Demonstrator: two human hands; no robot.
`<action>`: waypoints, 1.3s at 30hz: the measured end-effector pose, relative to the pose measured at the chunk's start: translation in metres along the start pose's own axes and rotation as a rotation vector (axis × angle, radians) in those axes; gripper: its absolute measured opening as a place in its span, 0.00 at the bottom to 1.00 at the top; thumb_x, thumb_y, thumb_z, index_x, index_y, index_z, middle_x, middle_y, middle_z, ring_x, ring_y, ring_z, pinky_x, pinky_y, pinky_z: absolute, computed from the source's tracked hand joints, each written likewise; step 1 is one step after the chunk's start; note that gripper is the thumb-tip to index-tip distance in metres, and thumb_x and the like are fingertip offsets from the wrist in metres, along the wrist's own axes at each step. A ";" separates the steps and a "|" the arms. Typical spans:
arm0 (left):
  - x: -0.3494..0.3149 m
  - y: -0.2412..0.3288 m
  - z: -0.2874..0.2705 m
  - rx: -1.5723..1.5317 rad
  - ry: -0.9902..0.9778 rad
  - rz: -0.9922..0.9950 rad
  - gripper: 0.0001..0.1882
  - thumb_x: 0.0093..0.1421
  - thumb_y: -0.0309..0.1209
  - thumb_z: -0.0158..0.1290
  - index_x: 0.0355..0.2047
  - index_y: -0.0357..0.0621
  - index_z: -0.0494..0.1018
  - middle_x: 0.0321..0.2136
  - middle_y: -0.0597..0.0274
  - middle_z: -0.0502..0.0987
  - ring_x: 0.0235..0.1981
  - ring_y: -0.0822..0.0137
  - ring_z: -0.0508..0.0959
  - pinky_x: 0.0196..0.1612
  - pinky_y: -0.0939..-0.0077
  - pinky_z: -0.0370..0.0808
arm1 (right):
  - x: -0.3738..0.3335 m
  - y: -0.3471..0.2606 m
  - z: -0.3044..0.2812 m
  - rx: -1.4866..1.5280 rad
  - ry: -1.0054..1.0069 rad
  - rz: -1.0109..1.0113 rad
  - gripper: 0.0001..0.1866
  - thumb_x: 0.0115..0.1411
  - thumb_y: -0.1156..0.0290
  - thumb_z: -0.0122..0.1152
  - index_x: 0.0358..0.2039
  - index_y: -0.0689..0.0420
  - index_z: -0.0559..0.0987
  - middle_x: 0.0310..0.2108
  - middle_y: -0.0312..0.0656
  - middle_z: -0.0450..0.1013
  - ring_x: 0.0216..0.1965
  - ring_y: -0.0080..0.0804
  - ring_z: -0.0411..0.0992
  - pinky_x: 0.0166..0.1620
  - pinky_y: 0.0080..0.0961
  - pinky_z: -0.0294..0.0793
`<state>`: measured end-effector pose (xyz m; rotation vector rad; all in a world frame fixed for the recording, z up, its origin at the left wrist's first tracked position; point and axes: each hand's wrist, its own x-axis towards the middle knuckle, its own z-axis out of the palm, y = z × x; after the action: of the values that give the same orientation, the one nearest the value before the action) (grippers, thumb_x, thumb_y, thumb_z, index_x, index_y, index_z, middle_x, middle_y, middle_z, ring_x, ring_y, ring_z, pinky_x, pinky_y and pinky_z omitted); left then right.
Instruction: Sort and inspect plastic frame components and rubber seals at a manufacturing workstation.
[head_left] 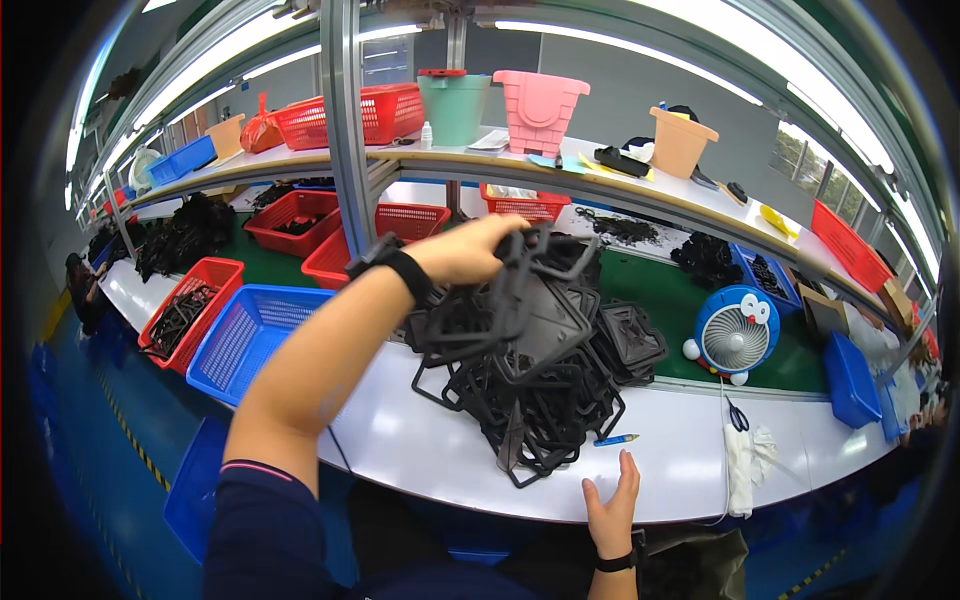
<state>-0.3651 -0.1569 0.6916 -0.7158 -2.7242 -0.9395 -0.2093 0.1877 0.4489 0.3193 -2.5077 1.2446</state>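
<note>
Left hand (468, 250): gripping a black plastic frame (530, 300), lifted above the pile (540, 400).
Right hand (612, 505): flat, open on worktop (420, 440) edge, near the pile.
Risk: tangled frames snagging, dragging neighbours off.

I saw the pile of plastic frames (540, 400) lying mid-frame on the bench (400, 440), with a pen (616, 439) just right of it. A small fan (735, 335) stood further right, scissors (737, 415) below it. Baskets (250, 335) sat at left, buckets (540, 110) on the shelf (420, 160) above.
</note>
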 end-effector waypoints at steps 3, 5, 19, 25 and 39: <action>0.029 -0.042 0.093 0.212 -0.120 -0.232 0.43 0.47 0.34 0.58 0.64 0.47 0.55 0.57 0.44 0.60 0.59 0.47 0.62 0.61 0.61 0.61 | -0.015 -0.002 -0.004 -0.026 -0.016 0.001 0.38 0.54 0.70 0.63 0.62 0.64 0.56 0.61 0.59 0.53 0.63 0.54 0.52 0.64 0.41 0.51; 0.031 -0.063 0.142 0.353 -0.210 -0.421 0.53 0.45 0.43 0.62 0.67 0.48 0.45 0.63 0.40 0.50 0.64 0.45 0.53 0.64 0.53 0.55 | -0.026 0.004 -0.008 -0.088 -0.053 0.007 0.39 0.53 0.69 0.64 0.62 0.65 0.56 0.62 0.61 0.51 0.63 0.56 0.51 0.64 0.44 0.50; -0.146 -0.021 0.050 0.171 0.345 -0.223 0.19 0.62 0.26 0.48 0.54 0.41 0.68 0.42 0.48 0.77 0.43 0.51 0.76 0.58 0.59 0.64 | 0.053 0.068 -0.003 -0.556 -0.186 -0.295 0.27 0.53 0.84 0.46 0.57 0.64 0.66 0.61 0.53 0.59 0.62 0.53 0.56 0.58 0.43 0.58; -0.280 -0.053 0.070 1.074 0.356 -0.434 0.43 0.53 0.37 0.58 0.64 0.37 0.50 0.40 0.42 0.74 0.41 0.49 0.77 0.41 0.57 0.74 | 0.072 0.099 -0.002 -0.554 -0.232 -0.408 0.12 0.53 0.77 0.51 0.37 0.65 0.76 0.40 0.53 0.72 0.40 0.53 0.70 0.44 0.43 0.68; -0.404 -0.002 0.056 0.437 1.304 -0.714 0.08 0.56 0.28 0.58 0.36 0.39 0.74 0.24 0.49 0.77 0.26 0.54 0.78 0.33 0.71 0.73 | 0.081 0.097 -0.001 -0.651 -0.421 -0.152 0.10 0.57 0.74 0.55 0.37 0.68 0.72 0.39 0.62 0.70 0.45 0.59 0.67 0.48 0.50 0.65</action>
<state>-0.0151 -0.2797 0.5218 0.7724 -1.7604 -0.5073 -0.3167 0.2415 0.4092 0.6340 -2.9897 0.2733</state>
